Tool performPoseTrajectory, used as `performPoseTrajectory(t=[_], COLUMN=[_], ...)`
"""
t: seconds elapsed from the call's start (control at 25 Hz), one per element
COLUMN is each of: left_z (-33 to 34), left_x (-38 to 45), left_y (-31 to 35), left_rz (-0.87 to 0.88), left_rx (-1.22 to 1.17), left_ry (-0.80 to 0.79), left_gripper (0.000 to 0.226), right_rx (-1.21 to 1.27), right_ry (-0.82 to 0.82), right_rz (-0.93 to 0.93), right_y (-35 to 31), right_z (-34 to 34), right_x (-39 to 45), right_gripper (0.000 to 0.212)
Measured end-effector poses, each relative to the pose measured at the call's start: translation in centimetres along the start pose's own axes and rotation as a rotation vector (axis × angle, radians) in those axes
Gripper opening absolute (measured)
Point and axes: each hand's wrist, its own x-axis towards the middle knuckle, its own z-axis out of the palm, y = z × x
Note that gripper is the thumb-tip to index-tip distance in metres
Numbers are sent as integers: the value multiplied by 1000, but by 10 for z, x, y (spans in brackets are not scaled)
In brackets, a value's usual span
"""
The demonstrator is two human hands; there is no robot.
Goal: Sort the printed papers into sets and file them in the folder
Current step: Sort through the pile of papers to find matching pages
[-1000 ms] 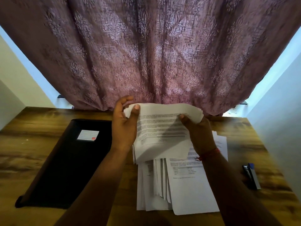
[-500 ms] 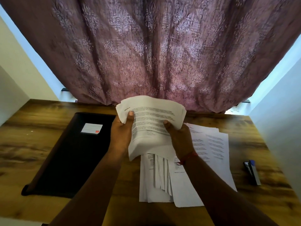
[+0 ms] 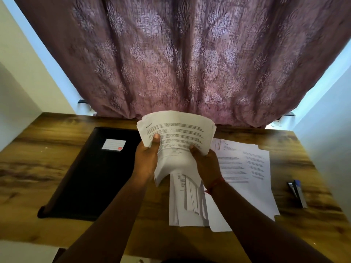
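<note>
A thick stack of printed papers (image 3: 178, 130) is held up above the wooden desk, bowed between both hands. My left hand (image 3: 146, 158) grips its left edge with the thumb on top. My right hand (image 3: 206, 164) grips its lower right part, thumb on the page. Under the hands, several loose printed sheets (image 3: 187, 202) lie fanned on the desk, and more printed sheets (image 3: 247, 168) lie spread to the right. The closed black folder (image 3: 89, 179) with a white label (image 3: 113, 145) lies flat to the left.
A blue and black stapler (image 3: 297, 192) lies near the desk's right edge. A purple patterned curtain (image 3: 180, 63) hangs behind the wooden desk (image 3: 38, 149). White walls close in on both sides.
Both hands have slid lower down the stack and drawn it slightly left, uncovering the sheets spread on the right.
</note>
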Motion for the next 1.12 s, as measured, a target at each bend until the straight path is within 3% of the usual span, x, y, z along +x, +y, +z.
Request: performPoseTrajectory(t=[0.28, 0.44, 0.56, 0.76, 1.12], left_z=[-9, -20, -25, -24, -19], left_x=[-11, -10, -1, 8, 8], left_y=[-2, 31, 55, 59, 52], left_rz=[-33, 188, 330, 397, 363], left_rx=[43, 118, 181, 278, 218], left_ry=[-34, -40, -77, -85, -4], left_gripper=[37, 31, 29, 7, 5], right_rx=[-38, -143, -184, -426, -355], right_ry=[-14, 28, -48, -147, -118], right_rz=[-22, -258, -438, -597, -533], right_y=[8, -41, -79, -95, -90], right_z=[3, -10, -14, -15, -17], right_x=[-19, -8, 3, 17, 20], right_gripper=[20, 25, 29, 16, 10])
